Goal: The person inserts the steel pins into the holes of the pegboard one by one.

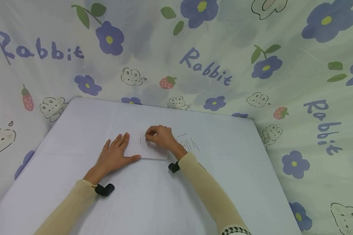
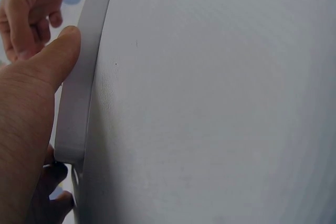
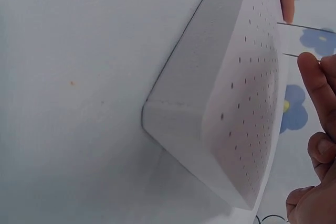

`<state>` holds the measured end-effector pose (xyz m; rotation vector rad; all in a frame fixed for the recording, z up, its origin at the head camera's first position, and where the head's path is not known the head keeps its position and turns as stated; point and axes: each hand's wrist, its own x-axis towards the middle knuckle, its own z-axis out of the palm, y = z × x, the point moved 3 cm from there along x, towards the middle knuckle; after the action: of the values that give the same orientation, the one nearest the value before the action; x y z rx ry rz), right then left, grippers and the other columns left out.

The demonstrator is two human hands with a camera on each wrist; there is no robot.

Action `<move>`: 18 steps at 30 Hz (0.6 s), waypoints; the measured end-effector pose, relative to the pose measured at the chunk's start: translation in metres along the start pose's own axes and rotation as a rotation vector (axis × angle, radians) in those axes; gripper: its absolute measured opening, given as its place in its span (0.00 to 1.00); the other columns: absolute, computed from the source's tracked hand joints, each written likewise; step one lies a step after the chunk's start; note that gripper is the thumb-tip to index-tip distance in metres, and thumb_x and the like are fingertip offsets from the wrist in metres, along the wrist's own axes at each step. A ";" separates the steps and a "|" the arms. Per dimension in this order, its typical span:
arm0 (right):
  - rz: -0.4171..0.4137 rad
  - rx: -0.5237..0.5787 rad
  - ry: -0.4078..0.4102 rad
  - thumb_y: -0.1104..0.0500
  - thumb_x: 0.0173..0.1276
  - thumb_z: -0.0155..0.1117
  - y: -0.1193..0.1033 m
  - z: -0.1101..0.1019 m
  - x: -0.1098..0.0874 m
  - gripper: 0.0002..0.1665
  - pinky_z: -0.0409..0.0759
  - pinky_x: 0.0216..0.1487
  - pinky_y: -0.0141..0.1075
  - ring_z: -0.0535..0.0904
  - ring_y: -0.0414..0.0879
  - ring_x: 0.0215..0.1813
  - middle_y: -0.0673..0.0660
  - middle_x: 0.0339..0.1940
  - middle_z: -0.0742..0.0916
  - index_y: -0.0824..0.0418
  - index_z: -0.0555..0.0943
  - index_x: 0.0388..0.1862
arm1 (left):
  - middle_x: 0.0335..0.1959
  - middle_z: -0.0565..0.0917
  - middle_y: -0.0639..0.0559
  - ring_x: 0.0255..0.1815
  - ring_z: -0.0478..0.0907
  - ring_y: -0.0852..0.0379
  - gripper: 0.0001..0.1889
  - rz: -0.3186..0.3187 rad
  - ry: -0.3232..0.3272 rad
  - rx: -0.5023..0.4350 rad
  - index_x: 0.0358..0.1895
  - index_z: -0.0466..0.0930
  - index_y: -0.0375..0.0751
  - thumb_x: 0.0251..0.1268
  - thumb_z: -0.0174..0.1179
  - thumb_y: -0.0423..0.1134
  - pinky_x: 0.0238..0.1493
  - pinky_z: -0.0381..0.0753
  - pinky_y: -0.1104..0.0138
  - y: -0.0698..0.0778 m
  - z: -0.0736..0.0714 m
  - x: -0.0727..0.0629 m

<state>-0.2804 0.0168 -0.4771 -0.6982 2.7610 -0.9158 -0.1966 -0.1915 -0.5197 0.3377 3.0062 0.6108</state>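
A white board [image 1: 147, 151] dotted with rows of small holes lies on the table. My left hand [image 1: 113, 156] rests at its left side, fingers spread over the edge and the thumb [image 2: 65, 48] along the near side. One thin dark needle-like stick [image 1: 140, 140] stands up from the board, also seen as a dark stick [image 3: 310, 28] in the right wrist view. Over the board's far right part, my right hand [image 1: 161, 136] pinches a second thin stick [image 3: 290, 54] between thumb and forefinger. Its lower tip is right at the holed face.
Several loose thin sticks [image 1: 189, 143] lie on the white-covered table [image 1: 223, 182], right of the board. One more stick [image 1: 181, 134] lies slanted behind them. A printed curtain [image 1: 153, 55] hangs round the table's far side and both ends.
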 end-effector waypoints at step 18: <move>-0.019 -0.003 0.044 0.48 0.71 0.66 -0.007 0.003 0.012 0.04 0.63 0.67 0.56 0.78 0.33 0.45 0.33 0.32 0.85 0.43 0.86 0.40 | 0.81 0.52 0.36 0.82 0.44 0.35 0.64 -0.001 0.000 0.004 0.80 0.45 0.32 0.56 0.52 0.80 0.75 0.35 0.34 0.003 -0.003 -0.001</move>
<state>-0.2877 0.0044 -0.4746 -0.7145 2.7998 -0.9420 -0.1950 -0.1903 -0.5162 0.3369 3.0078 0.6041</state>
